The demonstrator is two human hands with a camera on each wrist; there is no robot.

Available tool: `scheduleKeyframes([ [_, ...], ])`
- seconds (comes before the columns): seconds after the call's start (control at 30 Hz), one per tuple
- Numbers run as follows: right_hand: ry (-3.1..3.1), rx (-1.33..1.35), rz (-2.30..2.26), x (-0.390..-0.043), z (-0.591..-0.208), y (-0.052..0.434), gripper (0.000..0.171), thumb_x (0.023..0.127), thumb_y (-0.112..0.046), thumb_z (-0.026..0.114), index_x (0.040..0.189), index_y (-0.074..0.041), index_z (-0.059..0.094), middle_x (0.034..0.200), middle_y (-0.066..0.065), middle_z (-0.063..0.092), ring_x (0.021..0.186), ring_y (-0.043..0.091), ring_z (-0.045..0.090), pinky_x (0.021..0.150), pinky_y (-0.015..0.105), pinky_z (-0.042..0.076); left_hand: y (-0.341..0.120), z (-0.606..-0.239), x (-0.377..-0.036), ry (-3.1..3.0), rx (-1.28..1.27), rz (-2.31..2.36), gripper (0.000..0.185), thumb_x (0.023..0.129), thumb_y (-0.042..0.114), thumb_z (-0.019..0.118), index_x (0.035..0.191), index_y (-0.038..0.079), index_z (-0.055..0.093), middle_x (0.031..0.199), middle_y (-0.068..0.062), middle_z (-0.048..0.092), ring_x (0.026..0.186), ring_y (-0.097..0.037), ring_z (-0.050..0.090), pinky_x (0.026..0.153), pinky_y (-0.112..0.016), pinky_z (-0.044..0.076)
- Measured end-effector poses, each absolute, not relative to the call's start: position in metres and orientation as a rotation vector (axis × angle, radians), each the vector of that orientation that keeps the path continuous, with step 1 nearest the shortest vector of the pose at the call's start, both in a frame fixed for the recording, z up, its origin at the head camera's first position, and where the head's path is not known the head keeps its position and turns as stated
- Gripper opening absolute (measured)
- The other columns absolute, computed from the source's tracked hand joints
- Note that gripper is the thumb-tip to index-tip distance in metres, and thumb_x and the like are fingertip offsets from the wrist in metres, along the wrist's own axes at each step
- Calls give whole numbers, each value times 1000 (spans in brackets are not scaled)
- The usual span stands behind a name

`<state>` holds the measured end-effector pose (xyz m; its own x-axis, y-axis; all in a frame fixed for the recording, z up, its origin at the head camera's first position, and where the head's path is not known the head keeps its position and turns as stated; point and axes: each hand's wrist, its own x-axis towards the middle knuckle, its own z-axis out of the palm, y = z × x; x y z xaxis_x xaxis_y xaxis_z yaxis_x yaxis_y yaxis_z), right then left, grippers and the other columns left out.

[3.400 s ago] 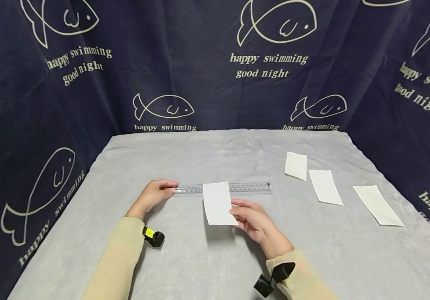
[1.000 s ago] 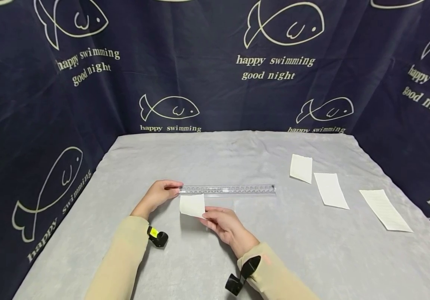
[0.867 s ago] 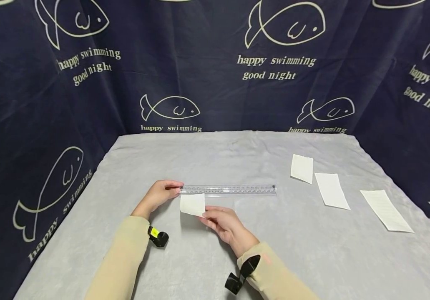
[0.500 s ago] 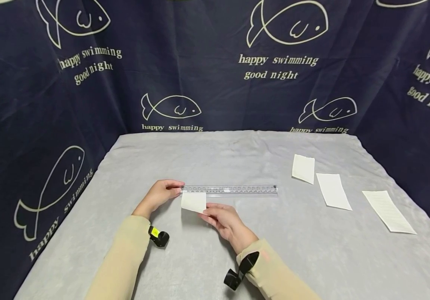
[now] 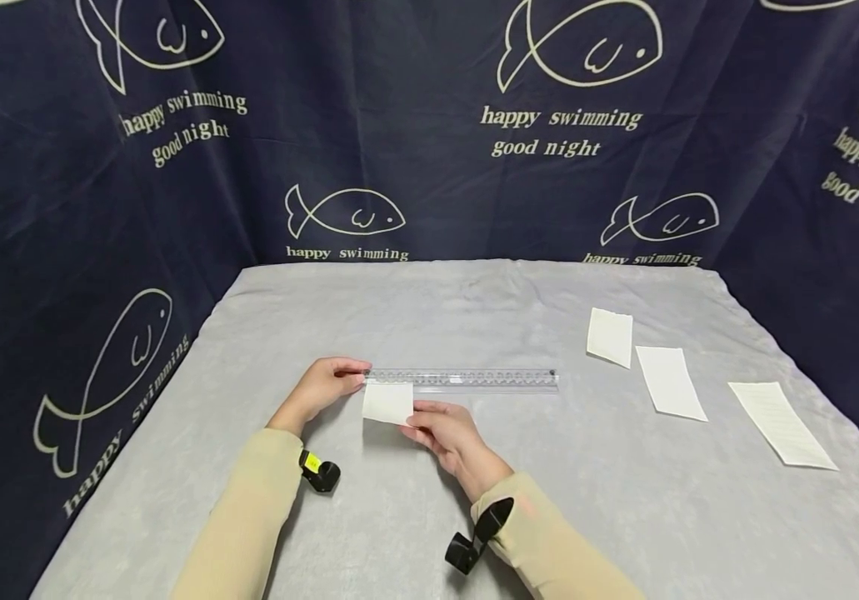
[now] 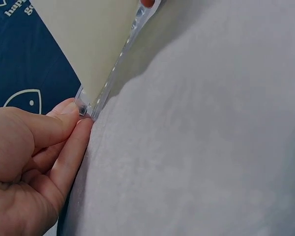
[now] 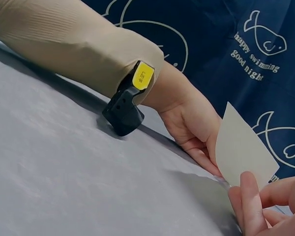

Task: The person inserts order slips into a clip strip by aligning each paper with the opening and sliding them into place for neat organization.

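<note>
Two hands at work on a grey cloth-covered table [image 5: 429, 517], both close to a clear plastic ruler [image 5: 474, 381] lying flat across the cloth. Left hand [image 5: 322, 388] at the ruler's left end: thumb and forefinger curled, pinching that end, as the left wrist view shows with fingertips [image 6: 71, 120] closed on the ruler's corner [image 6: 91, 109]. Right hand [image 5: 444, 429] just on the near side of the ruler, fingers curled, pinching a small white paper slip [image 5: 387, 402] by its lower right corner. Slip stands tilted up off the cloth, its upper edge against the ruler near the left end; seen from the right wrist view the slip [image 7: 241, 147] rises from the fingers [image 7: 250, 201] with the left hand [image 7: 194, 123] behind it.

Three more white slips lie flat to the right of the ruler, well apart from it: nearest slip [image 5: 610, 337], middle slip [image 5: 670, 382], far slip [image 5: 781, 424]. Beige sleeves [image 5: 249, 508] on both arms. Dark blue fish-print curtain [image 5: 429, 133] beyond the ruler.
</note>
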<state>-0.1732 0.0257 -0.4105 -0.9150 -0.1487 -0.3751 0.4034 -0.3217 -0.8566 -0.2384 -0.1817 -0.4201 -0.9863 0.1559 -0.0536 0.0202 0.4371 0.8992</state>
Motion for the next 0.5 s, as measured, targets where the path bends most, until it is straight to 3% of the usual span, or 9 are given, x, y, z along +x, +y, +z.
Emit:
scheduleKeyframes([
  [0.5,1640,361,-2253,-179,-413,23,37,83,16,55,120,15,52,110,27,59,70,16,65,69,24,55,-181,-418,-237,2570,157,1572,25,89,6,63,113,2,67,111,-12,64,103,-23,56,86,-33,48],
])
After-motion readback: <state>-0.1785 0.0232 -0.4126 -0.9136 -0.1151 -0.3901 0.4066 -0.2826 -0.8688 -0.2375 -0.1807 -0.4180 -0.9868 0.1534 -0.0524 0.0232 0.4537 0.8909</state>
